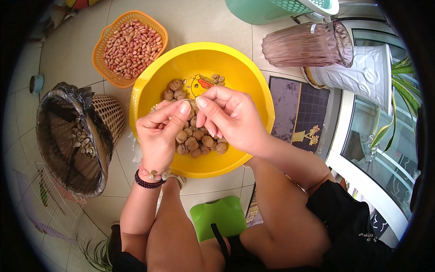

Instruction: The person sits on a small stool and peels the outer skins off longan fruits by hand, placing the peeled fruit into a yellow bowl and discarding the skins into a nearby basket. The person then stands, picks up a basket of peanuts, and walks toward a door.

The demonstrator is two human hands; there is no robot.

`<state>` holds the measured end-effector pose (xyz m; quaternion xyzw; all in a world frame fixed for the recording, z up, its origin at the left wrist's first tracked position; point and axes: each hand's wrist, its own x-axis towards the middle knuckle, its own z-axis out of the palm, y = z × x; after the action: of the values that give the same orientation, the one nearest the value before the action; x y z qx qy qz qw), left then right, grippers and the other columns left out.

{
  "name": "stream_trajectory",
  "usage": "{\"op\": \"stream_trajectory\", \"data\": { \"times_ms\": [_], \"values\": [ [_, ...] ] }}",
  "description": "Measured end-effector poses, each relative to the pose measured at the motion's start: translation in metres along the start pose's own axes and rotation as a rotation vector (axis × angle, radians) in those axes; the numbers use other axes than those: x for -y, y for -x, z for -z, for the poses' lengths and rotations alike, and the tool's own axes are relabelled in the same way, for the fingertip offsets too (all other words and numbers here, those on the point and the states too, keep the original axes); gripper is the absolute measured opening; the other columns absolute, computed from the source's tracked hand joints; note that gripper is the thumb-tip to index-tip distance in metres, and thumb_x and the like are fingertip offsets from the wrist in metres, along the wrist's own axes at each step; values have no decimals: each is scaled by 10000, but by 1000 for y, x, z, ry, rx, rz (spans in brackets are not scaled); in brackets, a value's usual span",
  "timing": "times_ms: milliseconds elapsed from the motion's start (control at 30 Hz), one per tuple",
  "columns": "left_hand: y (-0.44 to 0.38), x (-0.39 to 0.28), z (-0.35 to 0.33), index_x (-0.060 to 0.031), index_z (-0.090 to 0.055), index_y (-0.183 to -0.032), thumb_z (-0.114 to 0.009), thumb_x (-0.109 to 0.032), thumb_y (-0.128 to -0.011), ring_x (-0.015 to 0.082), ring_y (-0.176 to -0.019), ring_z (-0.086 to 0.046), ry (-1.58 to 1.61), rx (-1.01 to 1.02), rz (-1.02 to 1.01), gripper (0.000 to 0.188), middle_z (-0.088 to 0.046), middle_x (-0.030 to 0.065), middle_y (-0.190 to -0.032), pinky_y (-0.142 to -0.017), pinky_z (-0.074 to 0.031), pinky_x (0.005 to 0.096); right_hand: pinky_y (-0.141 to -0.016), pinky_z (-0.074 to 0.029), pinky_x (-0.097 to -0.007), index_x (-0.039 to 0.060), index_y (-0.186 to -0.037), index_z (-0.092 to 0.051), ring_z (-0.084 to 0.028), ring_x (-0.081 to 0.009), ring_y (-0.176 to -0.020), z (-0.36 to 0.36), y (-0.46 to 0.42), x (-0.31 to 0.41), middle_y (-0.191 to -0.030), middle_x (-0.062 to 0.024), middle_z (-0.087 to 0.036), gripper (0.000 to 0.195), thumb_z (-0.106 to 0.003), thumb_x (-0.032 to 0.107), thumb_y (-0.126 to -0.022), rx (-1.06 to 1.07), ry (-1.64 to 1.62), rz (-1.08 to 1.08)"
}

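A yellow plastic basin (pixel 238 71) stands on the tiled floor before me, with whole walnuts (pixel 192 142) in its middle and a small pile of pale walnut pieces (pixel 218 80) near its far side. Over the basin, my left hand (pixel 158 127) and my right hand (pixel 231 117) come together, fingertips nearly touching. Between them is a small light-brown piece (pixel 192 102), probably walnut, pinched by the left thumb and forefinger. The right thumb and forefinger are closed at its other side; whether they grip it too is hidden.
Beyond the basin at left sits an orange basket (pixel 98 51) of peanuts. A bin lined with black plastic (pixel 102 136), holding shells, stands left. At right lie a ribbed glass vase (pixel 302 44), a white planter (pixel 367 73) and a dark mat (pixel 283 108). A green stool (pixel 217 217) is between my legs.
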<state>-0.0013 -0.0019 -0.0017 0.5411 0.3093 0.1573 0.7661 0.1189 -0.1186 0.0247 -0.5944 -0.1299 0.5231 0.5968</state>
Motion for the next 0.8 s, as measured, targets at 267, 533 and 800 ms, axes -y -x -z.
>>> {"op": "stream_trajectory", "data": {
  "times_ms": [267,533,800],
  "values": [
    [2,-6,-2,26,-711,-955,-690,-64,-852,22,-602,-402,-213,-32,-27,138,-541,-37,-707,-530,-304,174,-504,-466,-272,-2,-888,-578,-588,-127,-546,-6,2,-13,-705,-101,-621,65,-614,49,-868,-186,376,365],
    [4,-4,-3,46,-682,-1023,-661,-60,-877,2,-603,-376,-116,24,46,182,-504,-64,-725,-502,-293,169,-532,-494,-305,-9,-879,-587,-616,-227,-577,-5,3,-13,-761,-136,-628,61,-623,19,-839,-255,612,512],
    [6,-5,-9,74,-666,-1025,-647,-41,-870,27,-586,-412,-271,-9,-76,193,-508,-25,-688,-515,-350,177,-559,-510,-308,-43,-950,-620,-625,-240,-656,-1,-3,-11,-802,-150,-617,171,-647,-47,-781,-205,859,729]
  ]
}}
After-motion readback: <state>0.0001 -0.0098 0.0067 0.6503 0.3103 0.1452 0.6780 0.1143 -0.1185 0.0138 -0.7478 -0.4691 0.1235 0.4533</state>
